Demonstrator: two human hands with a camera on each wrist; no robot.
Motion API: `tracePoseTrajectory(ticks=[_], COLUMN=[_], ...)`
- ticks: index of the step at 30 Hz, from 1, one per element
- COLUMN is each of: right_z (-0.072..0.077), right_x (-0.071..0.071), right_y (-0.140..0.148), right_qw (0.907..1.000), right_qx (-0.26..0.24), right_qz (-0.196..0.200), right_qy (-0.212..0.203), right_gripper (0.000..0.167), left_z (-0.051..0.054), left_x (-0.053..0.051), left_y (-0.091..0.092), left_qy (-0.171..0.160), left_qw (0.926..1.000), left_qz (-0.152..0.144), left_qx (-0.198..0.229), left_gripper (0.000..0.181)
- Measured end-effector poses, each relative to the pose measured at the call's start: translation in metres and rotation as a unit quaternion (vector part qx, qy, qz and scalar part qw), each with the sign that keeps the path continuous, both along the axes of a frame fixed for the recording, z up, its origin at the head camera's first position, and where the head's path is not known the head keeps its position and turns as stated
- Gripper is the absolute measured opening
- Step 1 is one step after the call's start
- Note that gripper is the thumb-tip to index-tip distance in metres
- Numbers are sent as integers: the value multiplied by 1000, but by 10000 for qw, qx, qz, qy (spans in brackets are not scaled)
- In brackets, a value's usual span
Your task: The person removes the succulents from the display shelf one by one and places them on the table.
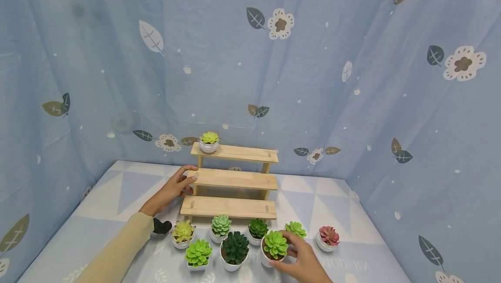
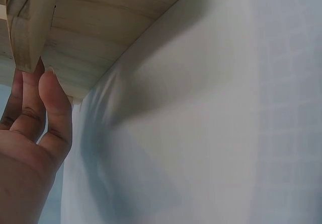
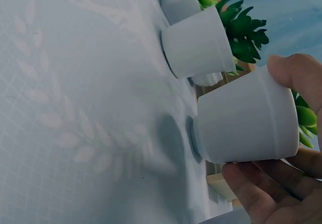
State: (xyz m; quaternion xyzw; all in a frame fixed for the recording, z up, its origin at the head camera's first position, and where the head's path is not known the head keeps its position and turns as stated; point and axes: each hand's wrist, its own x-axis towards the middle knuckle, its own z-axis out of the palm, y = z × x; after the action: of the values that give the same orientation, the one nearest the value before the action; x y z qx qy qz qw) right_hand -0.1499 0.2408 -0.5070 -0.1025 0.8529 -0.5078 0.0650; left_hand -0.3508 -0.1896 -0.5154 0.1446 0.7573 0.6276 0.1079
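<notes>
A three-tier wooden plant stand [image 1: 235, 178] stands at the back of the table. At the left end of its middle shelf, my left hand [image 1: 174, 188] grips the wood; the left wrist view shows fingers [image 2: 32, 110] against the wooden edge. My right hand [image 1: 304, 259] holds a white pot [image 3: 246, 121] with a bright green succulent [image 1: 275, 244], thumb on one side and fingers on the other. Whether that pot touches the table is unclear. Beside it is a dark green succulent [image 1: 235, 248] in a white pot. A small yellow-green succulent [image 1: 210, 138] sits on the top shelf's left end.
More potted succulents stand before the rack: yellowish [image 1: 183, 231], bright green [image 1: 198, 253], pale green [image 1: 221, 225] and dark green [image 1: 258, 229]. Another green one [image 1: 295, 229] is partly behind my right hand. A reddish one [image 1: 329, 236] stands farther right. A black object [image 1: 161, 226] lies by my left sleeve.
</notes>
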Motion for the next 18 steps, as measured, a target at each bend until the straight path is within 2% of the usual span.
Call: tracePoseTrajectory(ticks=[18], right_z=[-12], right_x=[-3], right_y=[3], right_qw=[9993], right_qx=[166], right_qz=[81], right_qy=[-316], right_gripper=[78], left_z=[0], left_x=[1], left_y=[1], left_qy=[-78], left_qw=[9999], left_qz=[81], left_qx=[6], left_gripper=[55])
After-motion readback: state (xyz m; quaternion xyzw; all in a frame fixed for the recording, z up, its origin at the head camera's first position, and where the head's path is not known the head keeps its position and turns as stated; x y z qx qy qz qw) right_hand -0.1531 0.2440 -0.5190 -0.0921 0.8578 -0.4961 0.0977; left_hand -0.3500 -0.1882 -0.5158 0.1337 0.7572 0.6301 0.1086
